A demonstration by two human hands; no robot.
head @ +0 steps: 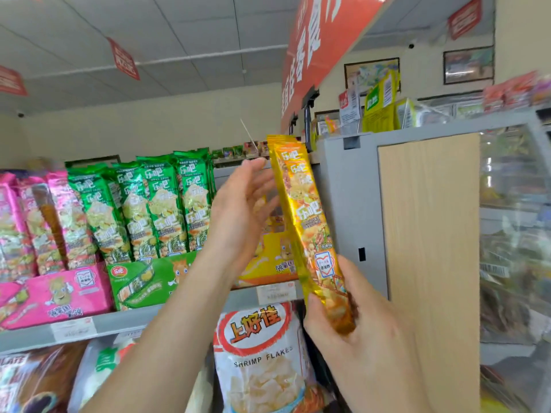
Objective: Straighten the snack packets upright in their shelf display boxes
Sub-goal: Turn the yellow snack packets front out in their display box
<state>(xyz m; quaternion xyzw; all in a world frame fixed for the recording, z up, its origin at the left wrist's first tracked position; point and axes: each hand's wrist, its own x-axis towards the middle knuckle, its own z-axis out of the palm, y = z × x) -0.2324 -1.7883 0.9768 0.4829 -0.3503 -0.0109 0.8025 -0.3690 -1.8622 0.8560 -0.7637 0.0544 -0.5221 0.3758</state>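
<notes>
My right hand (351, 320) grips the bottom end of a small stack of yellow snack packets (301, 216), held nearly upright and lifted out in front of the yellow display box (268, 263). My left hand (238, 210) is raised with straight fingers beside the packets' left face, at or very near their upper part. Green packets (155, 204) stand upright in the green display box (143, 281). Pink packets (44, 222) lean a little in the pink display box (59, 293) at far left.
The grey shelf edge (119, 323) carries price labels. Below hang a shrimp flakes bag (259, 359) and other snack bags. A grey and wood-faced cabinet (417, 234) stands right of the shelf, with glass-fronted shelves beyond. A red sign hangs overhead.
</notes>
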